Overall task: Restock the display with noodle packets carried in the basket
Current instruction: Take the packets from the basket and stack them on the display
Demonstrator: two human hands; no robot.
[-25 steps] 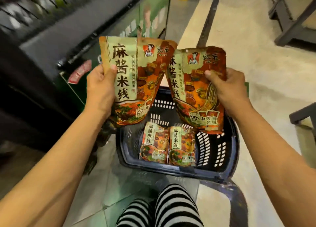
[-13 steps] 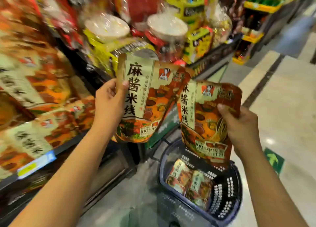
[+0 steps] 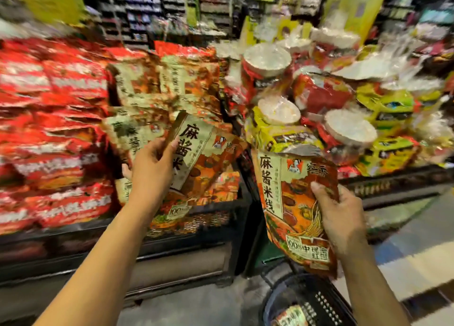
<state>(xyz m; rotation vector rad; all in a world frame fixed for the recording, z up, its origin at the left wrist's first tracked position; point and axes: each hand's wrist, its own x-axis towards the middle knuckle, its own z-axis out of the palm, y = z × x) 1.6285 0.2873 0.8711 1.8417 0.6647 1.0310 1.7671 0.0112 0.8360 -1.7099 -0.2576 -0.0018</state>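
My left hand (image 3: 151,169) grips an orange-and-cream noodle packet (image 3: 200,158), tilted right, right in front of the stack of matching packets (image 3: 157,94) on the display shelf. My right hand (image 3: 340,215) holds a second identical packet (image 3: 290,202) upright, lower and to the right, above the dark basket (image 3: 317,301). One more packet (image 3: 291,318) shows inside the basket at the bottom edge.
Red packets (image 3: 54,134) fill the shelf to the left. Bowl noodles with white lids (image 3: 277,110) and yellow packs (image 3: 390,104) crowd the shelf to the right. A black shelf front (image 3: 172,249) runs below. Pale floor tiles (image 3: 417,257) lie at the right.
The view has swung up and left from the basket to the display. My left hand has carried its packet forward to the matching stack; my right hand's packet has stayed lower.
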